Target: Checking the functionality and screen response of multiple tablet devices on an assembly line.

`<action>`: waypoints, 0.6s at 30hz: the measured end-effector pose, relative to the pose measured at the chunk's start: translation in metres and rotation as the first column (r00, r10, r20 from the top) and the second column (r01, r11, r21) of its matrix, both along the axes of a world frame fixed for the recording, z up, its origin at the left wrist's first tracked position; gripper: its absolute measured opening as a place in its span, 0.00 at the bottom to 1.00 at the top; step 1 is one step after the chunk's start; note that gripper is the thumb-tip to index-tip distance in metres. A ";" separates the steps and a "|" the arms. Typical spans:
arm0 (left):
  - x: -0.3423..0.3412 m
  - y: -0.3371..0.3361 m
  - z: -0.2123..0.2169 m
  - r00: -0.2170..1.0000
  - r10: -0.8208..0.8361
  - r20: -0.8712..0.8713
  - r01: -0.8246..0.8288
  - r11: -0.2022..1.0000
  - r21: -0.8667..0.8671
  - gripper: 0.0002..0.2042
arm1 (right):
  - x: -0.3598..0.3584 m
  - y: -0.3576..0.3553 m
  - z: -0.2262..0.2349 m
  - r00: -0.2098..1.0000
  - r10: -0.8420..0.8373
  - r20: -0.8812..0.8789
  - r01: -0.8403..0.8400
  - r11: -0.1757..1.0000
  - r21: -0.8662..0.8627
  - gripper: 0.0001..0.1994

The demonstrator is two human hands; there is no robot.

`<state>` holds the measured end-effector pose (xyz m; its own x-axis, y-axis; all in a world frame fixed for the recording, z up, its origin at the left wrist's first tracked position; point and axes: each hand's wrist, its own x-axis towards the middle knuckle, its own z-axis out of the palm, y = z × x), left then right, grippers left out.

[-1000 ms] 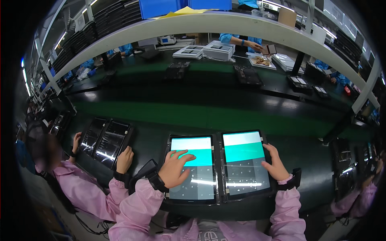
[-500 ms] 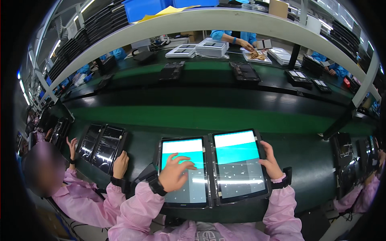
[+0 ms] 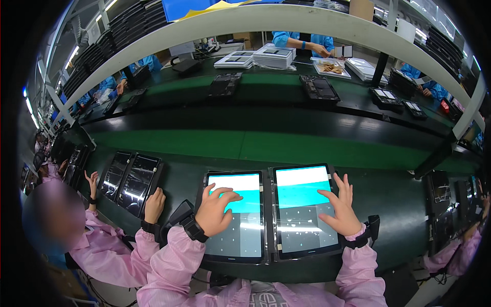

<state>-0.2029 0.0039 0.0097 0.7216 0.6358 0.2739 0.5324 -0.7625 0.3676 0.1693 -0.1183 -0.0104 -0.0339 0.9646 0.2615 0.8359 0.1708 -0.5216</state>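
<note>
Since the earlier frames, the fingers of the left hand (image 3: pixel 215 212) are being spread further across the left tablet (image 3: pixel 236 215), and the right hand (image 3: pixel 340 212) is being shifted from the outer edge of the right tablet (image 3: pixel 304 207) onto its glass. Nothing is being gripped by either hand: both are being held loose and splayed, fingertips being pressed flat on the lit screens. The two tablets are being kept side by side in a dark holder on the near edge of the green workbench (image 3: pixel 317 151), just in front of the person's pink sleeves.

Several slips are being risked here, by judgement. Stray touches are likely being registered where the left palm is being laid over the lower screen, so a wrong field could be triggered. The right tablet could be nudged against its neighbour, since the two are being held almost touching. The black wrist strap (image 3: pixel 194 228) is being carried close to the glass and could be dragged over it. To the left, a neighbour's hand (image 3: pixel 154 204) is being rested beside another pair of dark tablets (image 3: pixel 130 176), near enough for elbows to be knocked.
</note>
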 end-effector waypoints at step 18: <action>0.021 0.002 0.002 0.997 -0.070 0.022 0.070 0.997 -0.010 0.31 | -0.006 0.000 0.001 0.974 -0.161 0.158 0.140 0.981 0.131 0.25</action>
<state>-0.1821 0.0061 0.0115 0.7587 0.5867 0.2831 0.4695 -0.7937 0.3867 0.1633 -0.1180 -0.0093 0.0563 0.9246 0.3767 0.9305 0.0882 -0.3556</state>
